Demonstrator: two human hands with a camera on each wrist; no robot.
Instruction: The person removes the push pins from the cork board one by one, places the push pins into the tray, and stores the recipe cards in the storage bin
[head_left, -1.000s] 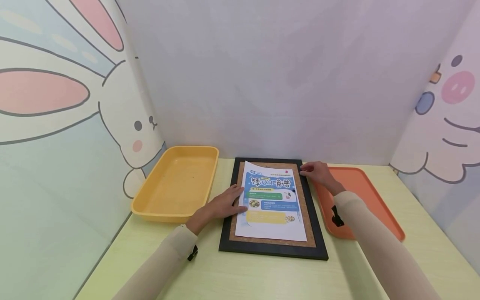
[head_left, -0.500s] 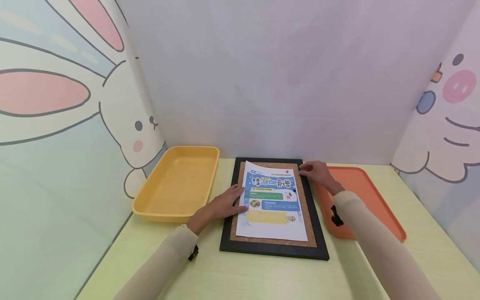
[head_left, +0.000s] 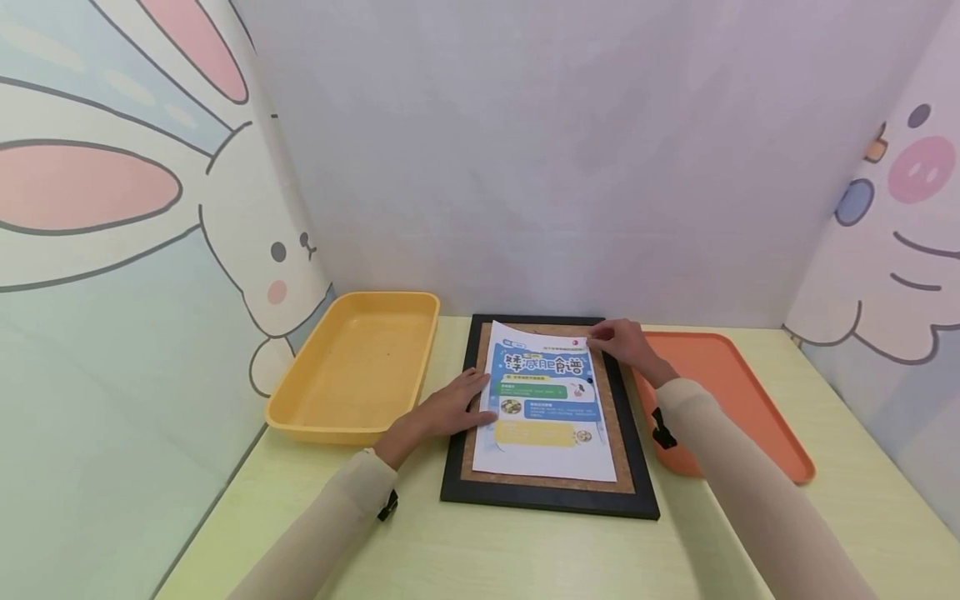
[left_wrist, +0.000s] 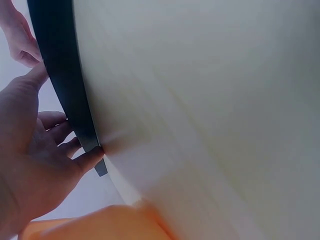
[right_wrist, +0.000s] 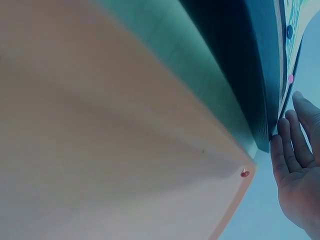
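A printed sheet of paper (head_left: pixel 543 458) with blue, green and yellow panels lies on a black-framed cork board (head_left: pixel 626 483). My left hand (head_left: pixel 450 404) rests across the left frame edge, its fingertips and thumb on the sheet's left margin. In the left wrist view, that hand's fingers are spread along the dark frame (left_wrist: pixel 60 60). My right hand (head_left: pixel 628 343) is at the sheet's top right corner, fingertips touching or just over it. A black pin (head_left: pixel 590 380) sits near the sheet's right edge. A red round spot (head_left: pixel 575 342) near its top may be a pin or print.
A deep yellow tray (head_left: pixel 348 432) stands left of the board. To the right lies a shallow orange tray (head_left: pixel 750 408), partly under my right forearm. A red push pin (right_wrist: pixel 245 173) lies near that tray's corner. A pale wall (head_left: pixel 525 208) rises behind.
My right hand has moved slightly left, from the frame's right edge to the sheet's top right corner. The left hand, sheet and board stay in place.
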